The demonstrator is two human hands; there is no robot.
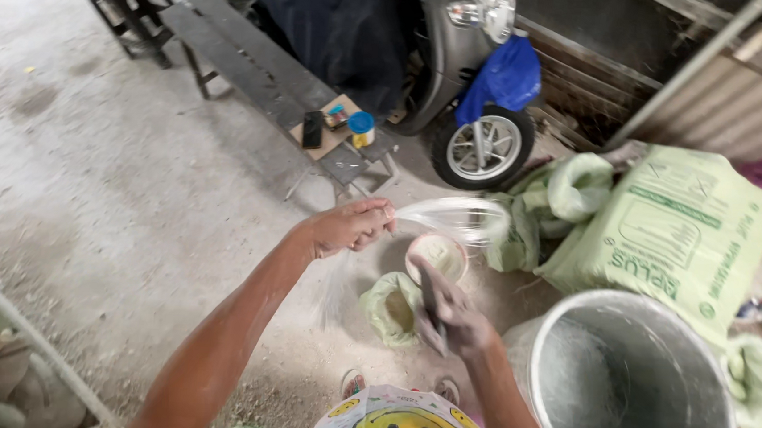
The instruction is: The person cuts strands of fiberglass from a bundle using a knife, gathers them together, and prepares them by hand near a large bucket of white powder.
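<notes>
From the head camera, the left hand [351, 227] is closed, pinching the edge of a clear plastic bag [454, 217] that stretches out to the right in mid-air. Just below the bag sits a small round container [437, 255] filled with pale powder. The right hand [454, 317] is clenched around a dark handle — a scoop or trowel [429, 300] — whose tip reaches toward that container. To the near left of it, an open green sack [390, 308] lies on the dusty floor, its mouth gaping. At the near right stands a large grey bucket [713, 353] — its inner wall is smeared with pale residue and it looks otherwise empty. Behind it, a full green bag [675, 230] leans at a tilt. Farther off, a small blue-lidded jar [362, 130] rests on a bench [240, 57] beside a parked scooter [464, 50].
</notes>
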